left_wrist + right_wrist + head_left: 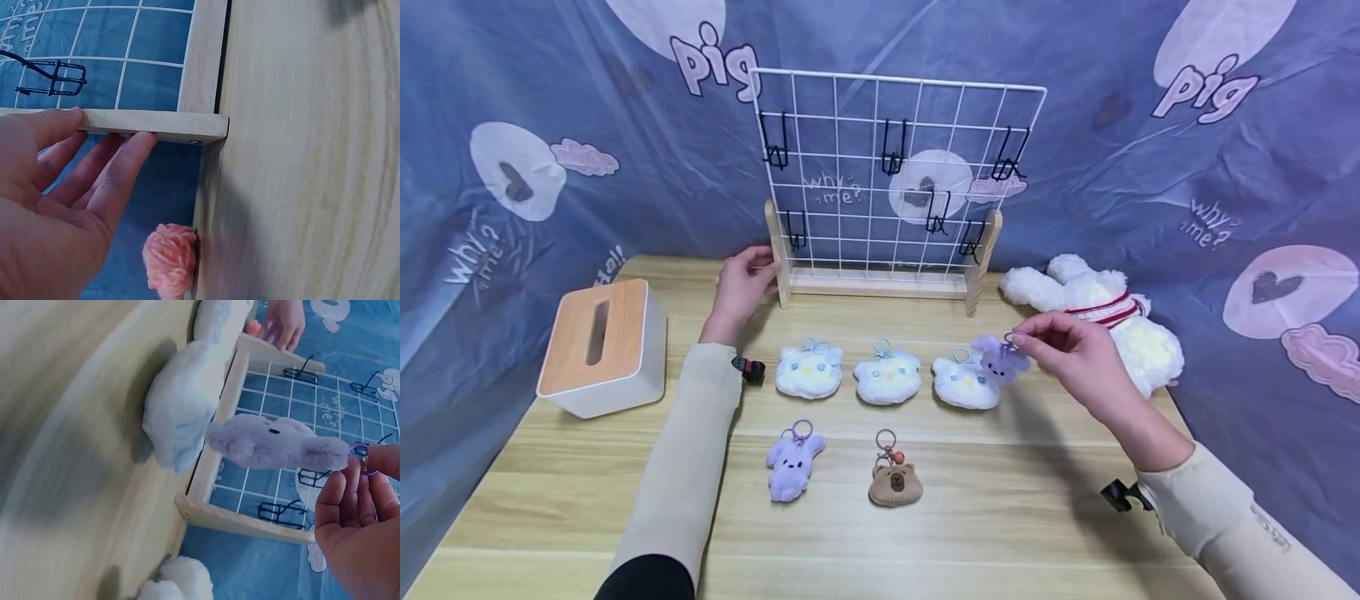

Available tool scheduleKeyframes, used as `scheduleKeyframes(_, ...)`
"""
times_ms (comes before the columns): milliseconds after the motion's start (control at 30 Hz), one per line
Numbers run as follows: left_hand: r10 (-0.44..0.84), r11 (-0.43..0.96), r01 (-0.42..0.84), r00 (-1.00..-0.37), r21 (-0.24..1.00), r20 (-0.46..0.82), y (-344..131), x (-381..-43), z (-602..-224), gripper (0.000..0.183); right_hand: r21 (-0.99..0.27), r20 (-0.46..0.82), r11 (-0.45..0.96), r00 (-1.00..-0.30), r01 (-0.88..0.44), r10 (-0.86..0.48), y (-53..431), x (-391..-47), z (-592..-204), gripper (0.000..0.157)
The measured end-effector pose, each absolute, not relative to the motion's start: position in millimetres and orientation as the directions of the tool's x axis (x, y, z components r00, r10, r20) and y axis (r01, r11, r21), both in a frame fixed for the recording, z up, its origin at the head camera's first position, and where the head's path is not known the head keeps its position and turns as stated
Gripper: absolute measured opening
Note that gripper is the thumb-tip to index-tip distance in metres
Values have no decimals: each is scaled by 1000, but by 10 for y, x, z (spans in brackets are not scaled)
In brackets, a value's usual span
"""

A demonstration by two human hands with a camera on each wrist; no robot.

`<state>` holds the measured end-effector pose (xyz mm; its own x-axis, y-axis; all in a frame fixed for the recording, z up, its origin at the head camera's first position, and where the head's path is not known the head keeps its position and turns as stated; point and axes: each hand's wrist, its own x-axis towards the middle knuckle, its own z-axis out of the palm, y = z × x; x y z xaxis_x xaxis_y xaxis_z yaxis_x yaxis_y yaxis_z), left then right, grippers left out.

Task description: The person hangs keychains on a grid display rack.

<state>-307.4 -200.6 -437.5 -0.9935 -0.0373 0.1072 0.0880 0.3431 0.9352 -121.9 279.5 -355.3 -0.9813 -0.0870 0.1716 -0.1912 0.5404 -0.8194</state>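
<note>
My right hand (1075,358) pinches the ring of a purple plush keychain (1002,360), which hangs over the table beside the rightmost white plush. In the right wrist view the purple plush keychain (275,442) dangles from thumb and fingers in front of the rack. My left hand (741,287) holds the left wooden post (156,122) of the white wire grid rack (880,287), thumb on one face and fingertips on the other. Several black hooks (892,150) are mounted on the grid with nothing hanging from them.
White cat-faced keychains (808,371) lie in a row before the rack. Nearer are another purple keychain (792,468) and a brown capybara keychain (896,483). A tissue box (602,350) stands left, a white plush toy (1142,346) lies right. A pink yarn ball (170,259) sits behind the post.
</note>
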Motion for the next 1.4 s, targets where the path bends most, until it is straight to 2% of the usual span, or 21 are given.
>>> scheduleKeyframes(400,-42,337,81,-994,938,101,-1997,-3078,-4389,43,-807,176,564,-983,-177,-57,2806,-1536,-3556,22)
scheduleKeyframes(867,-38,323,98,-992,941,116,-2007,-3095,-4403,43,-840,177,511,-982,-183,-61,2841,-2006,-3705,22)
scheduleKeyframes(1167,-46,324,86,-993,942,106,-1970,-3087,-4399,43,-850,144,505,-988,-152,-55,2846,-2178,-3729,30)
scheduleKeyframes(1400,-47,320,85,-993,944,105,-1972,-3079,-4395,43,-859,146,494,-989,-138,-22,2788,-2317,-3708,28)
